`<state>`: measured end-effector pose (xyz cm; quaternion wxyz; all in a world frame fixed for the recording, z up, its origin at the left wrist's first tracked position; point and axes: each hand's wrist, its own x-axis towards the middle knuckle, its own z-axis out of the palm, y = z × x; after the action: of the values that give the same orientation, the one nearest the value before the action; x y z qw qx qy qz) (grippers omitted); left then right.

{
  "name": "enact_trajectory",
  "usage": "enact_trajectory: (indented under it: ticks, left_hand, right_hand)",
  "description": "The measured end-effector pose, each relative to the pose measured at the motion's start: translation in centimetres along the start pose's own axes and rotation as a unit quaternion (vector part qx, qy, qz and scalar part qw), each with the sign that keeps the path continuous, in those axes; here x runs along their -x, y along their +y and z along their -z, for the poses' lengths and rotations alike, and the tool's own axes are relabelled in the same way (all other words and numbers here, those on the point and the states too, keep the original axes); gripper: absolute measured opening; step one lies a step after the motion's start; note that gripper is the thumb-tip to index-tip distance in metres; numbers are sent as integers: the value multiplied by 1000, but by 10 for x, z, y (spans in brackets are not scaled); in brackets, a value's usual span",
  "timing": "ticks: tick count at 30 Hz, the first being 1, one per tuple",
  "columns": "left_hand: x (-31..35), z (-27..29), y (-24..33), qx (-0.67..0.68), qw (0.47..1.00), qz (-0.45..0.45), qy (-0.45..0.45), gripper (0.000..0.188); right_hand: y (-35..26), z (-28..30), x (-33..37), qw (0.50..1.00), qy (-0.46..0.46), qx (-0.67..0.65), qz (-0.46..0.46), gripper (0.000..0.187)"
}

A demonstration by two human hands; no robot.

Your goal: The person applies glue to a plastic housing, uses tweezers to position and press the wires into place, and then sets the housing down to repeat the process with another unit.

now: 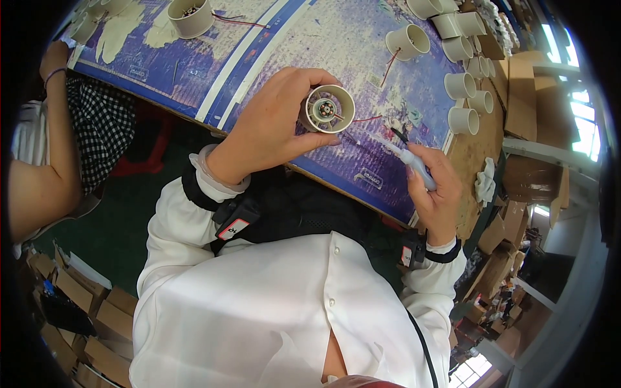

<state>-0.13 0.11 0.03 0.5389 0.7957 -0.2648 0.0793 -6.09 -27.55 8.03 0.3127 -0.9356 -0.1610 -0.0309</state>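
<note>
My left hand is wrapped round the side of a white cylindrical housing, fingers at the far side and thumb at the near side. Its open end faces up, showing ribs and a small motor with copper-coloured windings in the centre. A thin red wire sticks out to the right. In my right hand is a translucent squeeze bottle, its narrow nozzle pointing toward the housing but apart from it. Close to the nozzle is a slim black object; whether my fingers hold it I cannot tell.
Several white housings line the table's right side; one with a red wire stands apart. Another, with parts inside, stands far left on the blue, stained tabletop. A co-worker's arm is at left. Cardboard boxes are stacked right.
</note>
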Motion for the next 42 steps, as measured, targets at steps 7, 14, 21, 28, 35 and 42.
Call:
enact_trajectory:
  ticks: [7, 14, 21, 28, 35, 42]
  left_hand:
    - [0, -3, -2, 21, 999, -19, 23, 65]
    - [3, -1, -2, 25, 998, 51, 11, 66]
    - [2, 0, -1, 34, 997, 68, 8, 67]
    - [0, -1, -2, 163, 982, 89, 17, 69]
    - [0, 2, -2, 188, 978, 88, 11, 70]
    - [0, 3, -3, 200, 976, 88, 10, 69]
  right_hand:
    - [14, -4, 14, 998, -7, -24, -65, 29]
    - [26, -9, 21, 765, 32, -592, -251, 34]
    - [25, -9, 26, 852, 14, -474, -221, 34]
    - [19, -23, 24, 885, 74, -417, -193, 32]
    - [17, -26, 21, 894, 58, -397, -198, 31]
    - [19, -26, 20, 897, 53, -391, -199, 30]
